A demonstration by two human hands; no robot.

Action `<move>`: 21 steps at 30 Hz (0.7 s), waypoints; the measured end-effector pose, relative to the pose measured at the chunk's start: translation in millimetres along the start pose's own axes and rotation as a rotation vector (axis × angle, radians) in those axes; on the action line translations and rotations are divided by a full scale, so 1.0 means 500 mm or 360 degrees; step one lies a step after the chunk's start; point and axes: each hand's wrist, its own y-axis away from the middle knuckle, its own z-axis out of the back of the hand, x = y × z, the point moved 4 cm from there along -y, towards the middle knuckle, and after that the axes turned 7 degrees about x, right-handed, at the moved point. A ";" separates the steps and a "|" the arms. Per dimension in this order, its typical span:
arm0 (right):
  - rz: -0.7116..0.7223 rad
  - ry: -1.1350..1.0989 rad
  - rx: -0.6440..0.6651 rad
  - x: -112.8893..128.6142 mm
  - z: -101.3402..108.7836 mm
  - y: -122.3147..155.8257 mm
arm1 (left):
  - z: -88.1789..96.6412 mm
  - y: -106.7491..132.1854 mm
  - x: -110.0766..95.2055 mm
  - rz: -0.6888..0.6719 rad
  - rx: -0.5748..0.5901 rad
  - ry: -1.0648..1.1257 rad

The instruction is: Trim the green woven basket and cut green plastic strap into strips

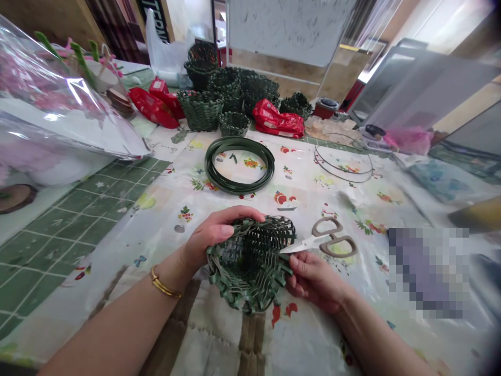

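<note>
A small dark green woven basket [250, 266] is tilted with its opening toward me, close to the table's near edge. My left hand [219, 230] grips its upper left rim, thumb and fingers closed over the edge. On the right side, my right hand [313, 279] pinches the rim near a strip end; part of its fingers is hidden by the weave. Scissors with greyish-brown handles [337, 245] lie on the cloth just beyond the right hand, their blades pointing at the basket. Farther back rests a coil of green flat strip [239, 184].
Several finished-looking green baskets [201, 110] are stacked at the back, beside red plastic packets [277, 119]. Thin wire loops [344, 180] lie at right. A clear-wrapped bouquet [74, 104] leans in from the left. A flowered plastic cloth [156, 250] covers the table.
</note>
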 end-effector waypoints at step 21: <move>-0.0183 0.0281 -0.0316 0.007 -0.013 -0.002 | 0.001 -0.007 -0.003 0.0088 -0.0082 -0.0012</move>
